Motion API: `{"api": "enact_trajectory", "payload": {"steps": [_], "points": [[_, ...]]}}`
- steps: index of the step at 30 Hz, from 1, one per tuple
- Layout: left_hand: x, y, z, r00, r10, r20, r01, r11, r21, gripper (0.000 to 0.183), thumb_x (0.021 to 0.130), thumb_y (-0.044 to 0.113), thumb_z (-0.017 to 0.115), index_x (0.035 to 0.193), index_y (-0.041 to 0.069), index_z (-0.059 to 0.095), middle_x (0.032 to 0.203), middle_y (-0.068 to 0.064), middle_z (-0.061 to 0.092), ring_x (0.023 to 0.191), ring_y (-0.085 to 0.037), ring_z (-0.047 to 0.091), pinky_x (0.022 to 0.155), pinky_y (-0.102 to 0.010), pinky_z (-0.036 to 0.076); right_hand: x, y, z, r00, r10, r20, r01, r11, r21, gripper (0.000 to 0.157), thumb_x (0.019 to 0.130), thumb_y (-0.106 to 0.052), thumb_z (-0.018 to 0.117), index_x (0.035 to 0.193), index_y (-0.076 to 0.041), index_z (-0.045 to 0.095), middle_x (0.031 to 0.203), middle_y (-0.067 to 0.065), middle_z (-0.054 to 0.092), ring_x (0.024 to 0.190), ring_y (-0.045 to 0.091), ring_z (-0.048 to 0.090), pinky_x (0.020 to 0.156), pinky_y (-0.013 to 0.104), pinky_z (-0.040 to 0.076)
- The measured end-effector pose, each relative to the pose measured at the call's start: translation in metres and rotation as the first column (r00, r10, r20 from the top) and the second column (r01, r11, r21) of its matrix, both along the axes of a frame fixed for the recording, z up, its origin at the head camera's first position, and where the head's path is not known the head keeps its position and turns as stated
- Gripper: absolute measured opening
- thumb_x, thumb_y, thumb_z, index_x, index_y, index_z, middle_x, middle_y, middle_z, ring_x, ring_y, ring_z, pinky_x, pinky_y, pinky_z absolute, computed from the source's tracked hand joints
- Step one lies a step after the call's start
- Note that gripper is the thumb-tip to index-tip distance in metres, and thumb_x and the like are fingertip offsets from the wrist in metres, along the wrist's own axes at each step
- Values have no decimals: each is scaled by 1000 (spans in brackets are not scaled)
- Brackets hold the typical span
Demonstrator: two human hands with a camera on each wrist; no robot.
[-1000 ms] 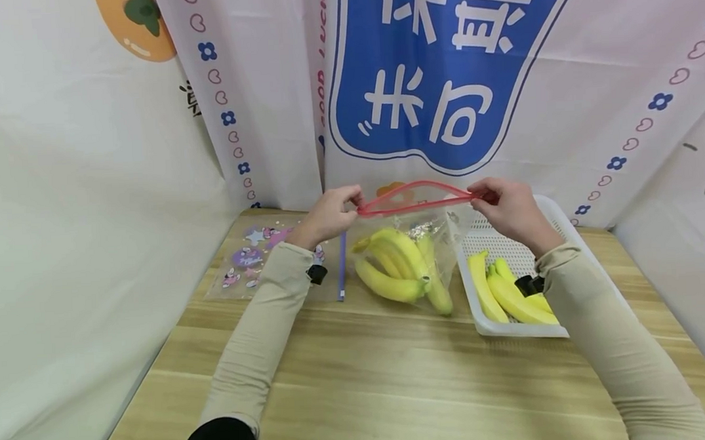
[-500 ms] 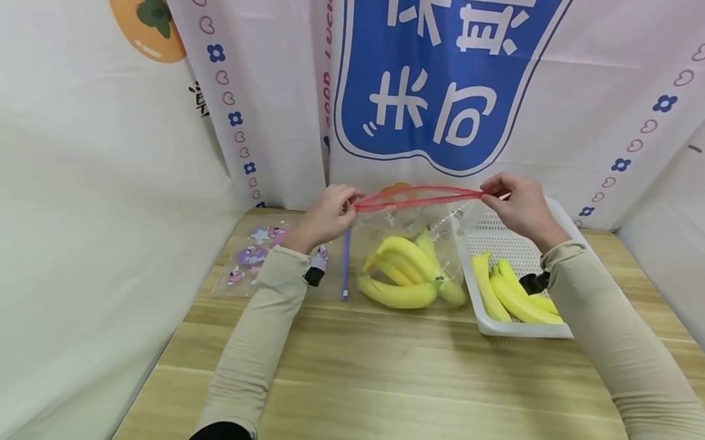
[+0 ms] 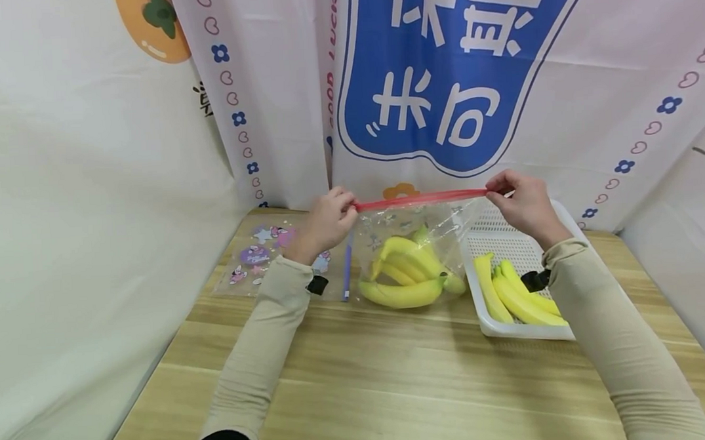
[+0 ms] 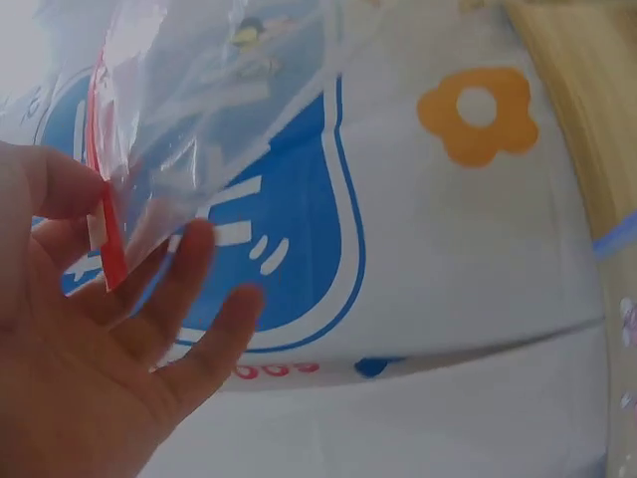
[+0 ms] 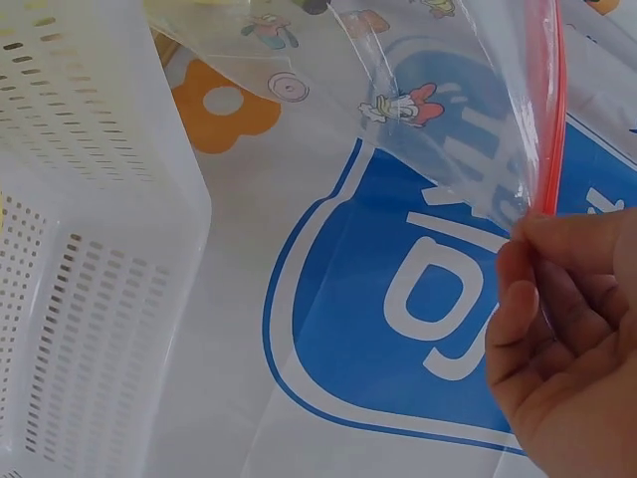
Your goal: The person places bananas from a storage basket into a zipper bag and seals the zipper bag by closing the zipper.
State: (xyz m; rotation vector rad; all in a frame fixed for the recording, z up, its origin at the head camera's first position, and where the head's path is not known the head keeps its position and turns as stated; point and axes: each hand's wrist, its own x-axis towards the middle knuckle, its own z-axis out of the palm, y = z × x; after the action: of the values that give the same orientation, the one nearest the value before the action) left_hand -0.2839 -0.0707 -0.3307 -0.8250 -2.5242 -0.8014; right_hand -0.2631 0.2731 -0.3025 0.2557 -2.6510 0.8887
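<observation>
A clear zip bag (image 3: 406, 221) with a red zip strip hangs between both hands, its top edge pulled straight. Several bananas (image 3: 403, 295) lie in the bottom of it, near the table. My left hand (image 3: 327, 222) pinches the left end of the red strip; in the left wrist view, thumb and forefinger grip the zip corner (image 4: 111, 239) while the other fingers spread loosely. At the opposite end my right hand (image 3: 523, 206) pinches the strip between thumb and forefinger, with the remaining fingers curled, as the right wrist view shows around the red zip (image 5: 550, 119).
On the right stands a white perforated basket (image 3: 480, 306) with several bananas (image 3: 518, 298) inside, partly under my right forearm. A flat printed bag with a purple slider strip (image 3: 346, 266) lies left on the wooden table (image 3: 395, 382). A printed curtain (image 3: 277, 118) hangs behind.
The bag's red mouth has gone from gaping to a straight, flattened line. My right hand has shifted slightly right and up, stretching the strip. The bananas inside have settled lower.
</observation>
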Motion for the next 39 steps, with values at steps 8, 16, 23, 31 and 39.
{"api": "enact_trajectory", "payload": {"steps": [8,16,23,31,39], "points": [[2,4,-11,967,-82,240,34,980,198,14,85,18,58,92,12,48,82,-2,56,68,-12,54,54,-24,46,-2,1,0,1000,-21,-2,21,1000,11,13,86,-10,53,97,-4,57,89,10,58,82,23,51,64,35,42],[6,15,-13,993,-107,39,92,956,280,20,80,7,63,99,11,56,78,3,57,64,-8,53,54,-21,46,-5,-5,3,1000,15,18,-17,996,91,22,82,-5,48,103,0,53,100,16,53,92,31,47,75,43,40],[8,25,-12,986,-167,24,150,934,325,18,84,2,54,100,9,58,81,-1,57,66,-8,52,58,-21,46,8,-47,14,957,202,-206,-162,967,197,29,75,1,46,101,0,57,111,16,49,107,34,40,89,46,32],[11,32,-11,986,-151,67,113,914,391,27,86,4,54,113,7,51,90,-2,63,70,-9,56,62,-21,47,18,-107,26,888,437,-141,-383,874,298,25,86,-20,54,106,-6,58,110,8,54,106,23,45,89,39,36],[16,36,-11,964,-197,180,55,805,590,15,82,7,61,95,4,55,84,-3,63,72,-12,59,64,-24,49,4,-134,23,896,442,49,-431,835,342,26,85,-21,57,106,-4,60,102,8,59,96,21,53,83,35,42]]}}
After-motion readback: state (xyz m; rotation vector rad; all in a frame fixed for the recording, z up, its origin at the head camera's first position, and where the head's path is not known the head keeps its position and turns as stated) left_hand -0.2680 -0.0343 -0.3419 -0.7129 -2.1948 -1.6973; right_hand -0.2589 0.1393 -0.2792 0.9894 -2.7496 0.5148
